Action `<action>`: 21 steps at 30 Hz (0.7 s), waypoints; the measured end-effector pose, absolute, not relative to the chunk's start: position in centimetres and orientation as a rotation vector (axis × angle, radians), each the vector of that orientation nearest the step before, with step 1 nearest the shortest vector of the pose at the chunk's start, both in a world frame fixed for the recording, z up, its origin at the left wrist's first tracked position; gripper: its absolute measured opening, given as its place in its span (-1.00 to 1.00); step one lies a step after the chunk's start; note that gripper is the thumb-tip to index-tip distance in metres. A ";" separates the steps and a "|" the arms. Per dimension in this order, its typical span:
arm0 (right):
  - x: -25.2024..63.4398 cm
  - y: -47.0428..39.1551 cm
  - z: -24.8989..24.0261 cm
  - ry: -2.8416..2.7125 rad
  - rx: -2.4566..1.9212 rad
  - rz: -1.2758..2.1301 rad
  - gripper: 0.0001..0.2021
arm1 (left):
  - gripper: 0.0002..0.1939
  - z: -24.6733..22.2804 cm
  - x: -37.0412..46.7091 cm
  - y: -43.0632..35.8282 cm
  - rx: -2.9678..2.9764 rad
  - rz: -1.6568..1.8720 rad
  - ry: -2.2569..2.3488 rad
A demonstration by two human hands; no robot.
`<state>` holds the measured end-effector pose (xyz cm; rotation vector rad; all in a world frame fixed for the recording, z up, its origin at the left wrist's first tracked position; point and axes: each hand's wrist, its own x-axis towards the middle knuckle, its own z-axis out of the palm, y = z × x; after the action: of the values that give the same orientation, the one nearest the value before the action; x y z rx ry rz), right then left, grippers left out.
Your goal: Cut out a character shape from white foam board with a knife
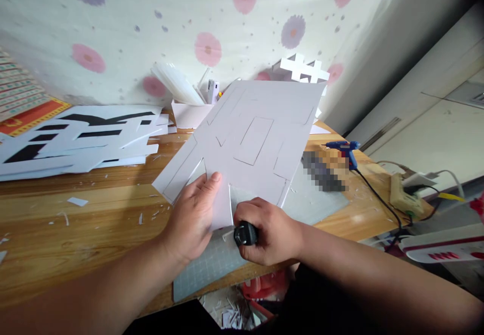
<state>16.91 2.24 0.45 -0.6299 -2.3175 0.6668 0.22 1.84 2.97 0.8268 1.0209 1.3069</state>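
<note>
A white foam board (260,103), tilted up off the table, carries several thin cut or drawn outlines and has openings along its near edge. My left hand (194,211) grips a strip of that near edge, thumb on top and fingers beneath. Just right of it, my right hand (268,231) is closed around the black handle of what looks like a utility knife (245,234). The handle's end faces me, and any blade is hidden. Below the board lies a grey-green cutting mat (212,269) with grid lines.
Cut white sheets with black openings (94,133) are stacked at left. Behind the board stand a white box of strips (191,115) and a white cut-out structure (300,67). A blue glue gun (346,148) and a power strip (404,196) lie at right. Scraps dot the wooden table (113,224).
</note>
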 end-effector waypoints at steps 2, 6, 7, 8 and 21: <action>17.0 2.1 0.6 -2.256 -0.648 0.748 -0.88 | -0.56 2.8 0.1 2.0 0.851 1.328 1.030; 17.2 1.7 1.3 -2.063 -0.782 0.949 -0.75 | -0.58 2.4 -0.1 2.2 0.927 1.379 1.052; 17.2 1.6 1.5 -2.006 -0.823 0.996 -0.73 | -0.59 2.3 -0.1 2.3 0.951 1.395 1.060; 17.1 1.5 1.7 -1.943 -0.858 1.038 -0.72 | -0.60 2.2 -0.2 2.3 0.981 1.409 1.069; 15.0 0.8 2.0 -1.250 -0.943 1.557 -0.60 | -0.68 2.6 -0.3 1.6 1.200 1.503 1.178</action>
<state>14.96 0.82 2.02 -0.9430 -1.2496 1.5571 -0.34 1.57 2.62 1.2004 1.1776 1.5029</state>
